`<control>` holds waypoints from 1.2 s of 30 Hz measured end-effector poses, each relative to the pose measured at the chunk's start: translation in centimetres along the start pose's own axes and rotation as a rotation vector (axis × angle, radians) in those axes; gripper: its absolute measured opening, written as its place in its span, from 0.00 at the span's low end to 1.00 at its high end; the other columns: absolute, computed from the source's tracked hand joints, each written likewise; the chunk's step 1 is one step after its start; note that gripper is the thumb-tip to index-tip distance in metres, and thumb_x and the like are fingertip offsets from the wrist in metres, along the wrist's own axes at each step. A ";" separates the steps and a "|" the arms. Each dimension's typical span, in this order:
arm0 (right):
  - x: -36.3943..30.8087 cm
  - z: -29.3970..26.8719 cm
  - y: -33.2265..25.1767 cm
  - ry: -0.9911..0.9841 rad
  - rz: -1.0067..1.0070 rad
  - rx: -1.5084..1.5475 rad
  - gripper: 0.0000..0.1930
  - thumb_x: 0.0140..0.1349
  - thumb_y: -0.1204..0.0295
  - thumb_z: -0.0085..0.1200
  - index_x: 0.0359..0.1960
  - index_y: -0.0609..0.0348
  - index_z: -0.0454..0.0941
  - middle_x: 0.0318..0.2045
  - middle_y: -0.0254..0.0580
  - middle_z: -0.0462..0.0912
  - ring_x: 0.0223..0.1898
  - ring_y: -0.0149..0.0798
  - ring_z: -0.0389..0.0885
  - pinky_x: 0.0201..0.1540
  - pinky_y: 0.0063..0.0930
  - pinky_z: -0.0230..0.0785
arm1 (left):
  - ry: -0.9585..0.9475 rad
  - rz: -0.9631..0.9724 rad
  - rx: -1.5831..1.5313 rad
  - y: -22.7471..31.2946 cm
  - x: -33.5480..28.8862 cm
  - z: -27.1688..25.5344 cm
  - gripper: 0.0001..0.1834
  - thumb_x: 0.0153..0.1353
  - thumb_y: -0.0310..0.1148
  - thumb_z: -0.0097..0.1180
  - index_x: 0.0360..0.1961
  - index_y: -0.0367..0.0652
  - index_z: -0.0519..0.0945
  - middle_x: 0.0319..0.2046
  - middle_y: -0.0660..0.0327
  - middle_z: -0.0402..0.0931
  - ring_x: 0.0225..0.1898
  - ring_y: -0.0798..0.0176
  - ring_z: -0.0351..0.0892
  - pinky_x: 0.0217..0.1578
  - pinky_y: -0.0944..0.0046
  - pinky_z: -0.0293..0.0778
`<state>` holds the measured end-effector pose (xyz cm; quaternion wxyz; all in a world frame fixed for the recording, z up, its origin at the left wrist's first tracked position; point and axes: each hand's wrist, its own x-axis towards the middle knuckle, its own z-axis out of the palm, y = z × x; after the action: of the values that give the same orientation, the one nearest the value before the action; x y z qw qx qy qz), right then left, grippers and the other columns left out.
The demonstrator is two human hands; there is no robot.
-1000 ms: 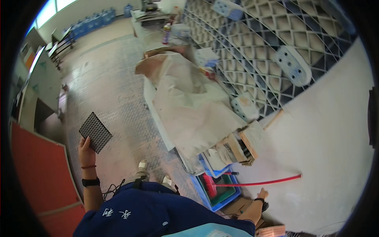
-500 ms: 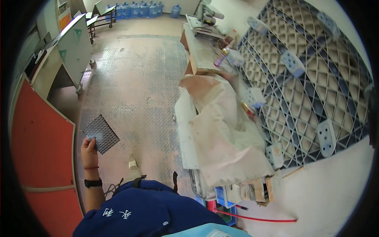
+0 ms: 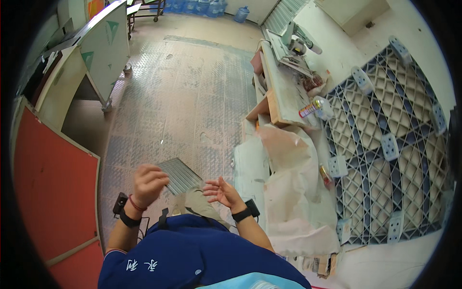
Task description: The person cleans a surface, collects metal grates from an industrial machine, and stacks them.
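Note:
In front of my body a thin, dark grey square sheet point(image 3: 182, 175) with a ridged, patterned face hangs over the floor. My left hand point(image 3: 151, 184) is closed on its left corner, slightly smeared by motion. Close to the sheet's right corner is my right hand point(image 3: 224, 194), its fingers stretched and apart, palm toward the sheet. It holds nothing; I cannot tell whether a fingertip touches the edge. Both wrists wear black bands.
Red panels point(image 3: 55, 188) stand on my left, with a wheeled white cabinet point(image 3: 103, 53) beyond. To the right are a bench point(image 3: 286, 103), a draped pale cloth point(image 3: 293, 188), a spray can point(image 3: 310, 108) and a leaning plastic pallet point(image 3: 370, 144). Blue water bottles point(image 3: 202, 7) line the far wall.
My left hand has brought the sheet right and closer to my body, tilting it. My right hand has come into view beside it. The whole view has shifted, showing more of the right wall.

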<state>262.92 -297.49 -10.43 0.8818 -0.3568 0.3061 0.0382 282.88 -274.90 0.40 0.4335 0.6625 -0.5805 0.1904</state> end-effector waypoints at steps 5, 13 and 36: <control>10.4 5.5 -7.7 -0.471 0.122 0.100 0.20 0.64 0.61 0.45 0.47 0.68 0.70 0.38 0.49 0.79 0.35 0.36 0.82 0.30 0.30 0.79 | -0.118 0.202 0.063 -6.9 4.2 2.5 0.07 0.41 0.25 0.57 0.25 0.47 0.80 0.30 0.65 0.78 0.41 0.61 0.74 0.42 0.60 0.71; 27.3 14.2 -24.1 -0.299 -0.147 -0.314 0.10 0.63 0.69 0.47 0.33 0.65 0.74 0.25 0.37 0.78 0.19 0.26 0.75 0.20 0.19 0.71 | 0.242 -0.460 0.162 -23.3 15.6 4.3 0.17 0.50 0.22 0.57 0.44 0.40 0.76 0.44 0.54 0.75 0.44 0.59 0.74 0.43 0.63 0.71; 74.4 35.0 -54.8 -0.346 -0.498 -0.812 0.16 0.64 0.71 0.48 0.17 0.62 0.69 0.13 0.23 0.64 0.18 0.18 0.58 0.18 0.18 0.50 | 0.272 -1.141 -0.651 -75.7 37.4 5.2 0.08 0.59 0.30 0.55 0.29 0.35 0.80 0.24 0.67 0.77 0.25 0.78 0.72 0.27 0.75 0.70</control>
<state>356.75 -326.61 0.10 0.6922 -0.7214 0.0214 0.0013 361.77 -305.45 -0.95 0.7132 0.6710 -0.1073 -0.1718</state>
